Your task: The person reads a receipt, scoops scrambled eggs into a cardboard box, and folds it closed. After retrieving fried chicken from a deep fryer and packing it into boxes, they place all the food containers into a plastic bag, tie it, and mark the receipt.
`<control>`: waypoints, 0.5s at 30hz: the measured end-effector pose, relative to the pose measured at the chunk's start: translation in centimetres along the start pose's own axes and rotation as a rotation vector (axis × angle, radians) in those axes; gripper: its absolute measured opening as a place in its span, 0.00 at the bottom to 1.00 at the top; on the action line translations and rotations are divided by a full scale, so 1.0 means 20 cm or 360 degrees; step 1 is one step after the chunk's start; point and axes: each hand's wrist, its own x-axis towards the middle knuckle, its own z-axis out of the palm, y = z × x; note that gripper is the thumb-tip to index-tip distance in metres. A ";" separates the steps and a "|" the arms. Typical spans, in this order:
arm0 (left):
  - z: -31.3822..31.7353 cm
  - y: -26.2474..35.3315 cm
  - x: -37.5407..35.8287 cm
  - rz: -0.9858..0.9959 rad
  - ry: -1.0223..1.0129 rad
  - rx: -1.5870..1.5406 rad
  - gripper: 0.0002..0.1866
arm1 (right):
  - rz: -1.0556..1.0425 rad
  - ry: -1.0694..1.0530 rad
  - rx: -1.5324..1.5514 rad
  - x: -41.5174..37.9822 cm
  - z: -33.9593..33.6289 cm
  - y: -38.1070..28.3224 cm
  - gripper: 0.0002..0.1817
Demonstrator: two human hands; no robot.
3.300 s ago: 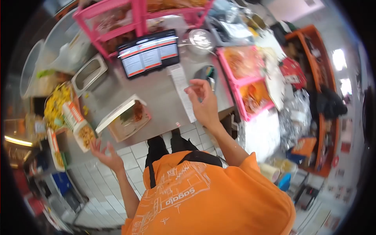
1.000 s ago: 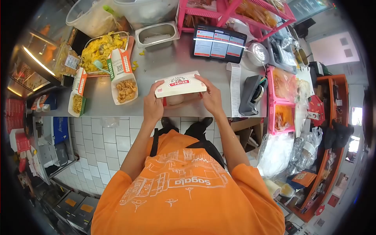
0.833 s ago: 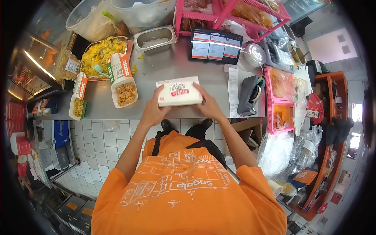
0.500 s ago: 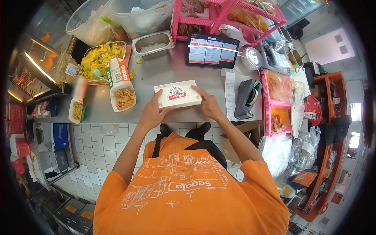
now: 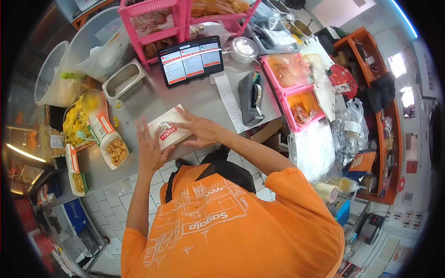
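Observation:
A closed white takeaway box point(image 5: 168, 133) with a red and black printed logo rests on the steel counter near its front edge. My left hand point(image 5: 152, 149) is at the box's left end, fingers spread and slightly blurred. Over the right end lies my right hand point(image 5: 202, 128), its fingers stretched apart across the lid. To the left stands an open takeaway box point(image 5: 110, 142) holding fried pieces. Farther left is a narrower open box point(image 5: 76, 175) with yellow-green food inside.
Behind are a tablet point(image 5: 191, 61), a steel pan point(image 5: 123, 81) and a tray of yellow food point(image 5: 76, 121). A long paper receipt point(image 5: 229, 103) and a tape dispenser point(image 5: 251, 104) lie to the right, beside pink baskets point(image 5: 296, 109). Clear tubs point(image 5: 99, 44) stand at the back left.
Both hands have gone from gripping the box's ends to spread fingers over it. The view has turned to the right, shifting the counter's contents leftward and tilting them.

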 end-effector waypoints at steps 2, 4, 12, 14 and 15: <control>0.07 -0.08 0.02 0.0036 -0.0201 -0.0086 0.38 | 0.0103 -0.0294 -0.0229 0.05 0.04 -0.01 0.36; 0.11 -0.14 0.07 0.0074 -0.0375 -0.0159 0.38 | 0.0140 -0.0350 -0.0209 0.07 0.02 0.01 0.35; 0.11 0.13 0.10 -0.0150 0.0159 -0.0111 0.39 | 0.0396 0.0664 0.0017 -0.16 0.10 -0.02 0.28; 0.12 0.11 0.13 -0.0133 0.0225 -0.0125 0.38 | 0.1267 0.1469 0.0333 -0.32 -0.12 -0.13 0.20; 0.12 0.12 0.13 -0.0135 0.0291 -0.0135 0.36 | 0.1525 0.1767 -0.0001 -0.43 -0.20 -0.07 0.20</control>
